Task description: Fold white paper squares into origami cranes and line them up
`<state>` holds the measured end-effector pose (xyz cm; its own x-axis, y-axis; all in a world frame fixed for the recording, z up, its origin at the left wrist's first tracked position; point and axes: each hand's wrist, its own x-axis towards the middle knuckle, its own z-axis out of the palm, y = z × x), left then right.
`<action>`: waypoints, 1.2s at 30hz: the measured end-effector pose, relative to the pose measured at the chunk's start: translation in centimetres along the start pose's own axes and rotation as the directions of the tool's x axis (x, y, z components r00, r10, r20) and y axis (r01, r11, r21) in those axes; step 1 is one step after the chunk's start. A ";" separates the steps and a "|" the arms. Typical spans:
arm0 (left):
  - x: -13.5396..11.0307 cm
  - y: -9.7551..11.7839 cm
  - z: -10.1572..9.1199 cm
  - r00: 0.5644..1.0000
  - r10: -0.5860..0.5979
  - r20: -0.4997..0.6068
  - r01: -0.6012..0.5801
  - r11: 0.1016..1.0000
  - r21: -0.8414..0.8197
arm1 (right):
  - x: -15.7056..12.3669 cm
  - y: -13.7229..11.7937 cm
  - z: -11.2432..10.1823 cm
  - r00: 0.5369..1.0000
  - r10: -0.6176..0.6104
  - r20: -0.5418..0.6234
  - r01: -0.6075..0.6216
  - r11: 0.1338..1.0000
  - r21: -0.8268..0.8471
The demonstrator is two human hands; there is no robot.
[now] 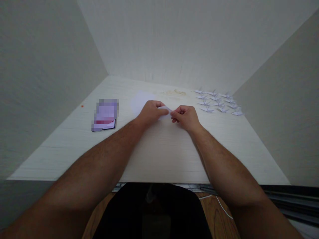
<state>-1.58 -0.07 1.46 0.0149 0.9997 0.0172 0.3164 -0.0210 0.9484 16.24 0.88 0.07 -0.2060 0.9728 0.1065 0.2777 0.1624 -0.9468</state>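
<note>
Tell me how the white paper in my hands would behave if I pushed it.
The white paper looks thin, so it's probably light for its size. With the left hand and right hand pinching it, a push would likely bend or crease it.

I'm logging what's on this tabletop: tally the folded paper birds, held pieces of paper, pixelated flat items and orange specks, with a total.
Folded paper birds: 12
Held piece of paper: 1
Pixelated flat item: 1
Orange speck: 1
Total: 15
</note>
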 end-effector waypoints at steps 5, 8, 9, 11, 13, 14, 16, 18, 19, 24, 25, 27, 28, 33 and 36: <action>-0.1 0.1 -0.2 0.999 -0.022 -0.028 0.022 1.000 -0.005 | -0.1 -0.3 0.0 0.990 0.115 0.078 -0.125 0.982 0.142; 0.0 0.1 -0.2 0.998 -0.045 -0.051 0.044 0.999 -0.014 | 0.0 -0.2 -0.1 0.980 0.150 0.135 -0.176 0.960 0.216; 0.1 0.0 -0.3 0.998 -0.048 -0.051 0.048 0.999 -0.016 | 0.0 -0.2 -0.1 0.976 0.156 0.150 -0.188 0.955 0.228; 0.2 -0.1 -0.4 0.998 -0.054 -0.040 0.054 0.998 -0.022 | 0.1 0.0 -0.1 0.971 0.158 0.179 -0.197 0.953 0.232; 0.3 -0.2 -0.4 0.998 -0.063 -0.021 0.063 0.997 -0.038 | 0.2 0.2 -0.2 0.978 0.120 0.173 -0.155 0.966 0.206; 0.3 -0.2 -0.4 0.998 -0.063 -0.011 0.063 0.997 -0.039 | 0.3 0.3 -0.2 0.984 0.087 0.154 -0.114 0.977 0.181; 0.1 -0.1 -0.3 0.999 -0.043 0.014 0.043 0.999 -0.012 | 0.3 0.5 -0.1 0.996 0.006 0.088 -0.015 0.994 0.108; -0.1 0.0 -0.1 0.999 -0.007 0.053 0.005 0.999 0.034 | 0.4 0.6 -0.1 0.997 -0.068 0.029 0.068 0.998 0.015; -0.2 0.1 0.0 0.998 0.007 0.070 -0.011 0.999 0.050 | 0.4 0.6 -0.1 0.995 -0.096 0.012 0.096 0.995 -0.026; -0.4 0.2 0.4 0.995 0.017 0.101 -0.023 0.998 0.060 | 0.4 0.6 -0.1 0.995 -0.103 -0.001 0.103 0.993 -0.056; -0.4 0.3 0.5 0.994 0.020 0.104 -0.027 0.998 0.065 | 0.4 0.6 -0.1 0.996 -0.084 0.000 0.084 0.996 -0.040; -0.5 0.4 0.5 0.994 0.029 0.109 -0.038 0.996 0.082 | 0.4 0.6 -0.1 0.998 -0.064 0.002 0.064 0.998 -0.021; -0.5 0.4 0.5 0.993 0.034 0.114 -0.044 0.995 0.091 | 0.4 0.5 -0.1 0.998 -0.069 0.002 0.070 0.997 -0.022; -0.5 0.4 0.6 0.989 0.058 0.137 -0.072 0.993 0.095 | 0.3 0.4 0.0 0.992 -0.123 -0.016 0.122 0.990 -0.066; -0.6 0.5 0.5 0.990 0.056 0.129 -0.068 0.994 0.089 | 0.2 0.4 0.1 0.993 -0.115 -0.024 0.112 0.991 -0.076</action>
<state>-0.94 -0.65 1.73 0.1546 0.9875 0.0298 0.3976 -0.0898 0.9131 16.21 1.15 -0.32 -0.2138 0.9514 0.2214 0.3228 0.2828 -0.9032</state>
